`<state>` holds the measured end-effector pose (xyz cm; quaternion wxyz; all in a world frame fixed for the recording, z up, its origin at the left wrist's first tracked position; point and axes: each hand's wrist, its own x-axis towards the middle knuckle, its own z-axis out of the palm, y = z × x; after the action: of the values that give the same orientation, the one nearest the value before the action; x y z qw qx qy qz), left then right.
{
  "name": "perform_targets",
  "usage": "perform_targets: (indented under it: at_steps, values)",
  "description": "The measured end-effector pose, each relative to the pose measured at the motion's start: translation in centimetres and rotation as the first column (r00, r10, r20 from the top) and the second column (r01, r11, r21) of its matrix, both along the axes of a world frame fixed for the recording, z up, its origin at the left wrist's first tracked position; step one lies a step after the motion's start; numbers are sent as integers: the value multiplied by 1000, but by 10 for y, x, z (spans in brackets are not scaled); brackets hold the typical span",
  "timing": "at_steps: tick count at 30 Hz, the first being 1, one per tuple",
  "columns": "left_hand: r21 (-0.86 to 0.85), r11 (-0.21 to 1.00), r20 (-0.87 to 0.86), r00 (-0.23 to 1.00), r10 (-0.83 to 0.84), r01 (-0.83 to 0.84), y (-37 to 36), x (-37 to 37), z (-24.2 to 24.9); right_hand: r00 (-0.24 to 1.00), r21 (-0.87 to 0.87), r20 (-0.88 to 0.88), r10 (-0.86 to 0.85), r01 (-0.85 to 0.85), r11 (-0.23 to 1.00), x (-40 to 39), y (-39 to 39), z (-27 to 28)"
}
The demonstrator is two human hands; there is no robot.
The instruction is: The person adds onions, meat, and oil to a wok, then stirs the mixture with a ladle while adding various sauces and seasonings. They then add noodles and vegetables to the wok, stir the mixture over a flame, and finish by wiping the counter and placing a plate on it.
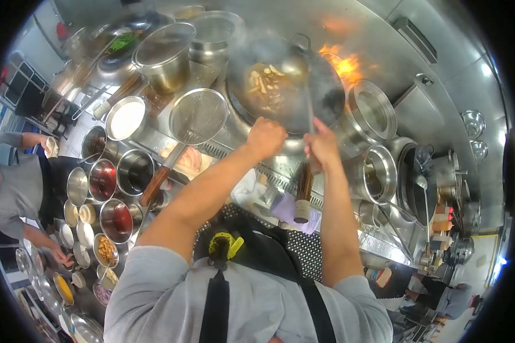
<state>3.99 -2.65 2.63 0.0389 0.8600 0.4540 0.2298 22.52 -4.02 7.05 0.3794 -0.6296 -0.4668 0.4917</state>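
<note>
Left hand [264, 137] clamped on the near rim of the dark round steel wok [286, 86], probably through a cloth, though smoke blurs it. Right hand [321, 147] closed around the brown wooden handle of a long ladle [304, 188], shaft reaching into the wok. Wok sitting on the burner at 12 o'clock, pale food strips [263, 80] inside. Best kept tilted away, wrist loose, strokes short. Orange flames [343, 63] licking up at 1 o'clock, close to the right forearm. Round wire-mesh strainer [199, 116] at 10 o'clock crowding the left elbow; steel seasoning bowls [115, 220] at 8 o'clock.
</note>
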Motion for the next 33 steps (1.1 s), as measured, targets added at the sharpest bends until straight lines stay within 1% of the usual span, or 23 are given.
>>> perform_targets:
  at_steps: [2,6,10,11,13,14,15,16,17,18,20,21,22,23,24,26,27,28,29,30,31,32,33]
  values:
    - [14,1000,-47,999,2,-2,-4,2,9,997,-50,24,75,-74,996,-15,-22,16]
    - [31,999,-21,999,-27,28,3,2,-11,985,-51,-100,141,-147,988,19,-44,39]
    - [84,996,9,1000,-1,0,2,3,5,996,129,86,14,-25,991,51,-42,11]
    - [48,999,24,999,22,-23,-10,9,7,984,103,166,-59,42,994,44,-48,13]
    - [-29,999,-85,996,36,-38,-2,13,2,989,34,143,-39,34,999,37,-58,18]
    - [-40,999,-56,998,9,-11,3,16,-11,993,-8,118,9,-9,1000,28,-64,13]
    - [10,1000,-29,999,23,-23,10,24,-36,1000,15,-9,-2,2,1000,33,-65,-2]
    - [153,987,-1,998,56,-56,-10,21,-21,997,41,26,78,-79,996,44,-66,-9]
    - [241,968,198,980,21,-70,-33,18,-7,982,74,113,151,-160,984,56,-63,-17]
    - [266,961,251,968,11,-80,-54,9,9,927,158,314,207,-266,951,68,-59,-29]
    - [216,972,424,906,-5,-96,-102,-15,26,655,312,749,103,-485,817,101,-51,-50]
    - [226,955,451,890,72,-192,-119,-34,22,539,221,833,120,-524,823,102,-51,-33]
    - [239,932,481,867,129,-272,-143,-54,14,423,183,903,71,-529,829,133,-33,-53]
    - [255,905,512,841,173,-342,-171,-75,7,405,131,906,125,-548,826,137,-33,-39]
    - [256,835,553,782,287,-487,-199,-103,3,530,299,843,88,-599,743,155,-22,-51]
    - [222,666,563,651,508,-712,-261,-181,-8,735,469,673,88,-515,718,149,-14,-50]
    - [41,475,607,399,687,-879,-294,-209,-21,891,403,430,148,-336,852,127,-39,-28]
    - [-36,306,686,199,700,-951,-326,-237,-24,978,260,157,134,-172,950,108,-64,-6]
    - [-108,166,660,54,749,-980,-359,-275,-43,995,249,1,98,-95,964,78,-85,13]
    - [-283,118,781,-157,605,-952,-385,-288,-26,986,226,-157,53,-17,974,42,-104,32]
    - [-314,52,817,-242,523,-948,-408,-310,-30,952,187,-307,2,58,981,22,-115,46]
    - [-353,-15,841,-324,433,-936,-423,-326,-28,906,144,-419,57,4,990,17,-116,53]
    - [-349,-23,820,-317,477,-937,-431,-334,-30,841,106,-531,104,-56,993,10,-120,59]
